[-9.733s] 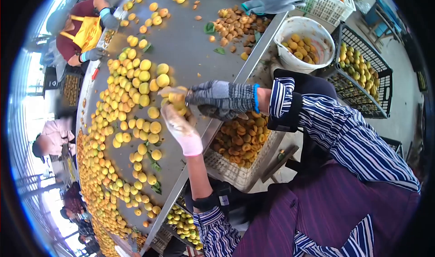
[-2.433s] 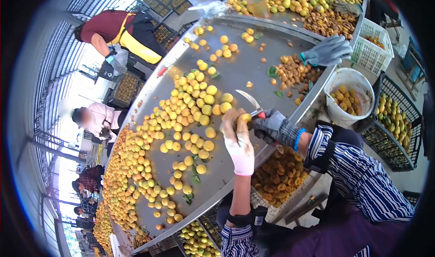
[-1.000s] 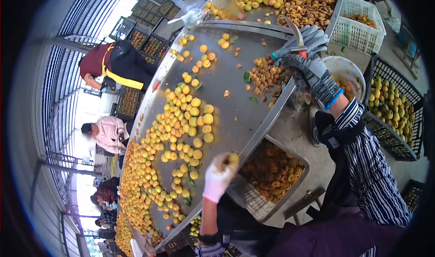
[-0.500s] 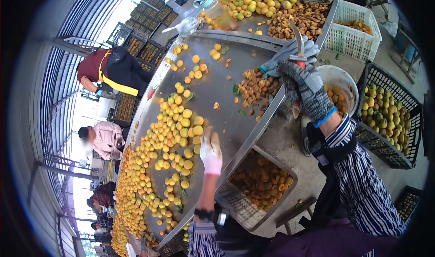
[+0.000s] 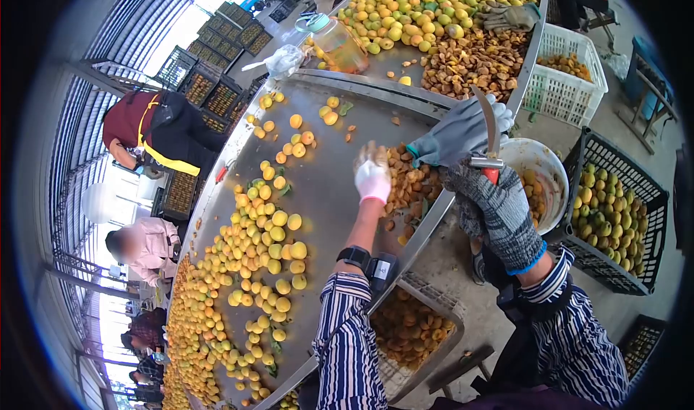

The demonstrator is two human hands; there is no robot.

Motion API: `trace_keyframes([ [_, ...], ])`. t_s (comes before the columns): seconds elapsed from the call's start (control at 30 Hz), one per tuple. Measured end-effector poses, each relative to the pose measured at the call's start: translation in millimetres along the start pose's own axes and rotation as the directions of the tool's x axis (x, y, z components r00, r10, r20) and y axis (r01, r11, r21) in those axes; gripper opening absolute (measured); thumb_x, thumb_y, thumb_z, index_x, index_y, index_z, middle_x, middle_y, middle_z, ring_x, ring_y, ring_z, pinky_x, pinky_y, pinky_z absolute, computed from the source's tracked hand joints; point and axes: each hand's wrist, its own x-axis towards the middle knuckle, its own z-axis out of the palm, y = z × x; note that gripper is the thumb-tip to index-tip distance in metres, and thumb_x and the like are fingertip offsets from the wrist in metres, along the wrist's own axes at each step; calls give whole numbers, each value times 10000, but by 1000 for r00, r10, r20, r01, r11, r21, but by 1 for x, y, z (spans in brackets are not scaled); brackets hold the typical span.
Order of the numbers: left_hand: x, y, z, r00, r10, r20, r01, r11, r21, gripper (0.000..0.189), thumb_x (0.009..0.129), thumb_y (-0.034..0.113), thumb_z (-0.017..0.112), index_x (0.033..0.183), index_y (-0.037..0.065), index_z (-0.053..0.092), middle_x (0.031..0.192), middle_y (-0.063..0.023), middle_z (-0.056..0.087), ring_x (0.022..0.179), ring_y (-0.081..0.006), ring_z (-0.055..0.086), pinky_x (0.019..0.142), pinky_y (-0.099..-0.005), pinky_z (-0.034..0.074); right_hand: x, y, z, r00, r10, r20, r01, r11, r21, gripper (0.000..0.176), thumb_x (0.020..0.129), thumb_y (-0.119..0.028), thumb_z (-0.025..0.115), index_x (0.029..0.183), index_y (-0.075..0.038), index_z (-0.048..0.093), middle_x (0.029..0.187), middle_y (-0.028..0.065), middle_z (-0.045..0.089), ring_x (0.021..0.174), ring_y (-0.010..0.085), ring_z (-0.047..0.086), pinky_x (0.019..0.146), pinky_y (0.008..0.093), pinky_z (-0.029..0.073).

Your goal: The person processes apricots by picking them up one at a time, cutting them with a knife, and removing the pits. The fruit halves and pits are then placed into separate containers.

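My right hand (image 5: pixel 491 204), in a grey knitted glove, is closed round the red handle of a curved knife (image 5: pixel 489 124), whose blade points up. It is over the table's near edge. My left hand (image 5: pixel 374 175), in a white and pink glove, has its fingers stretched out beside a pile of brown fruit pits (image 5: pixel 405 182) on the metal table (image 5: pixel 336 222). Its fingertips look slightly blurred, and I see nothing in it. A grey-blue glove (image 5: pixel 455 131) lies between the pile and the knife. Many yellow-orange apricots (image 5: pixel 253 265) spread across the table's left side.
Below the table edge stand a crate of split fruit (image 5: pixel 412 323), a white bucket (image 5: pixel 557 171) and a black crate of greenish fruit (image 5: pixel 614 215). A plastic jug (image 5: pixel 336 45) stands on the farther table section. Several people work along the far side.
My left hand has moved from beside the apricots up and right to the pile of pits. My right hand, still holding the knife, has shifted slightly lower in view.
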Motion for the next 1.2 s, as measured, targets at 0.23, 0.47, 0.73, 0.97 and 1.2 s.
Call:
trace_keyframes([
  [0.23, 40, 23, 11, 992, -4, 130, 109, 576, -810, 453, 965, 385, 352, 1115, 33, 593, 1147, -175, 578, 1090, -344, 512, 968, -360, 385, -5, 3, -3, 999, -19, -35, 14, 990, -137, 154, 838, -196, 638, 875, -49, 609, 609, -22, 554, 444, 56, 488, 393, 204, 379],
  [0.47, 88, -49, 26, 907, -397, -142, 407, 912, 50, 501, 936, 440, 339, 1264, 92, 487, 1303, -175, 467, 1174, -317, 468, 1012, -451, 324, -8, 11, 4, 999, 24, -24, -27, 991, -128, 167, 852, -168, 635, 959, -40, 623, 657, 12, 615, 467, 41, 492, 399, 188, 365],
  [0.73, 54, 36, 15, 982, 57, 179, 21, 913, -407, 523, 962, 445, 278, 1165, 62, 570, 1229, -142, 549, 1181, -316, 464, 1005, -397, 336, -9, 24, 14, 991, -72, 110, 103, 946, -308, 163, 827, -181, 676, 900, -36, 659, 659, -15, 615, 489, 22, 483, 442, 186, 379],
  [0.97, 56, 20, -43, 983, 76, 167, -52, 988, -146, 443, 873, 448, 461, 903, 58, 671, 996, -179, 631, 945, -367, 585, 836, -437, 452, -20, 20, 24, 976, -59, 209, 139, 909, -393, 212, 810, -136, 683, 976, -15, 629, 739, 28, 626, 667, 77, 562, 628, 237, 463],
  [1.2, 122, -121, -26, 985, -119, -124, 165, 855, 492, 414, 884, 333, 431, 1241, 132, 489, 1279, -117, 468, 1181, -299, 434, 937, -468, 370, -20, 26, 21, 949, 209, 238, -113, 926, -360, 313, 807, -91, 671, 1101, -13, 597, 996, 81, 663, 897, 124, 624, 823, 272, 492],
])
